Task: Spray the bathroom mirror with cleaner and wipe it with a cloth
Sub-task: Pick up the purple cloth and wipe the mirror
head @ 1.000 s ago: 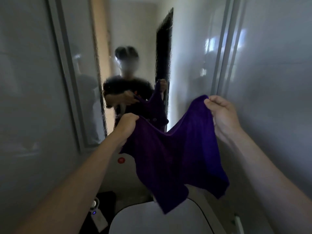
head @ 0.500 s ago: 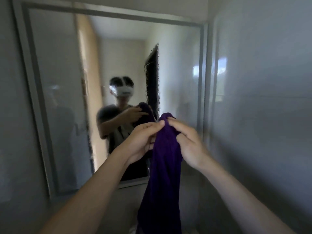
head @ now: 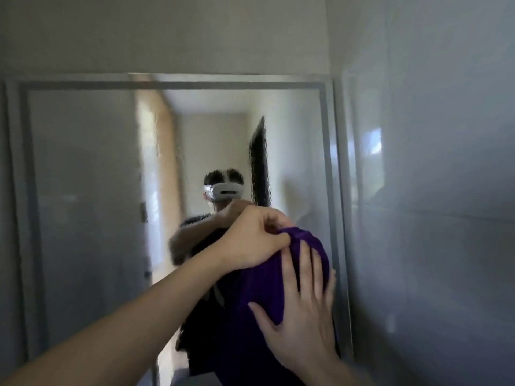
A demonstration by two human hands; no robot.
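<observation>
A purple cloth (head: 262, 291) hangs bunched in front of the mirror's lower right part. My left hand (head: 253, 240) pinches the cloth's top edge with closed fingers. My right hand (head: 303, 310) lies flat on the cloth with fingers spread, pressing it toward the glass. The grey-framed mirror (head: 89, 218) fills the wall ahead and reflects a person with a white headset. Faint streaks show on the glass near the middle. No spray bottle is in view.
A glossy grey tiled wall (head: 432, 218) stands close on the right, meeting the mirror frame (head: 338, 190) at a corner. Pale wall (head: 167, 34) runs above the mirror. The reflection shows a doorway and a hall behind me.
The view has tilted up along the mirror. Both hands have risen with the cloth. My right hand has let go of its pinch and now lies flat on the cloth.
</observation>
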